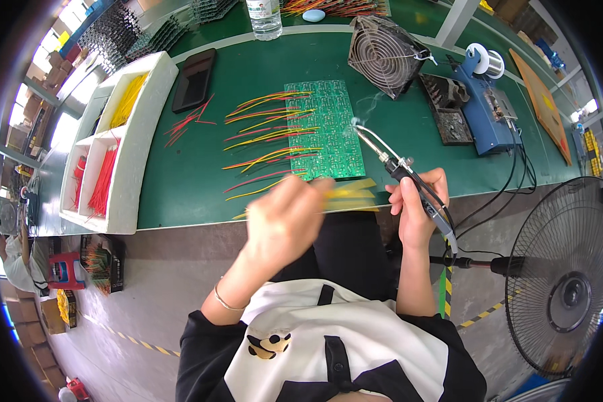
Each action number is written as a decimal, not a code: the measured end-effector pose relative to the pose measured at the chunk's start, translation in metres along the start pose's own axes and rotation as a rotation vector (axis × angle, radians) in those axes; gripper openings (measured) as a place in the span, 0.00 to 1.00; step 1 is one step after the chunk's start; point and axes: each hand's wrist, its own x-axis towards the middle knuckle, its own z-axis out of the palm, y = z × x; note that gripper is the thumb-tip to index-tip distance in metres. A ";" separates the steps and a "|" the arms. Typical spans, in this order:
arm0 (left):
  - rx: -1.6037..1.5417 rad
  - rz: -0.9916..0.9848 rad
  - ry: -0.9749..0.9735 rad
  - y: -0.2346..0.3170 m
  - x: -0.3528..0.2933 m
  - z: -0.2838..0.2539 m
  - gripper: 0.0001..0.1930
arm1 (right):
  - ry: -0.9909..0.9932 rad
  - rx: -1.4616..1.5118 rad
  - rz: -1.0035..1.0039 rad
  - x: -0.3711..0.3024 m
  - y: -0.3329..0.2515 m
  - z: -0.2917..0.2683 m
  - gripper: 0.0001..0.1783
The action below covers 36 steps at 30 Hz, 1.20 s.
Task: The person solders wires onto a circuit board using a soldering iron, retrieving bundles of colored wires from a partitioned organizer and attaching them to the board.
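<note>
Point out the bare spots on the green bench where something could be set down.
Bare mat lies between the white tray and the circuit board, below the loose wires. Right of the board, the fan, soldering iron and blue station crowd it.

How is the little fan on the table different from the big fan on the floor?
The table fan is small, with a square grey frame; the floor fan is much bigger, round and black. The table fan sits on the green table behind the circuit board; the floor fan stands on a pole beside the person's right hand. Both have wire grilles.
</note>
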 end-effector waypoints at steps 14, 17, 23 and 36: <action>-0.137 0.005 -0.153 -0.026 0.022 0.036 0.07 | 0.035 0.003 -0.034 0.010 -0.002 -0.008 0.12; -0.239 -0.033 -0.096 -0.029 0.027 0.030 0.05 | 0.015 -0.019 0.000 0.012 -0.002 -0.010 0.13; -0.487 -0.328 0.014 -0.049 0.029 0.016 0.05 | 0.025 0.011 0.019 0.015 -0.002 -0.012 0.13; -0.839 -0.725 -0.080 -0.068 0.039 -0.006 0.04 | -0.032 -0.022 0.047 0.009 -0.002 -0.010 0.12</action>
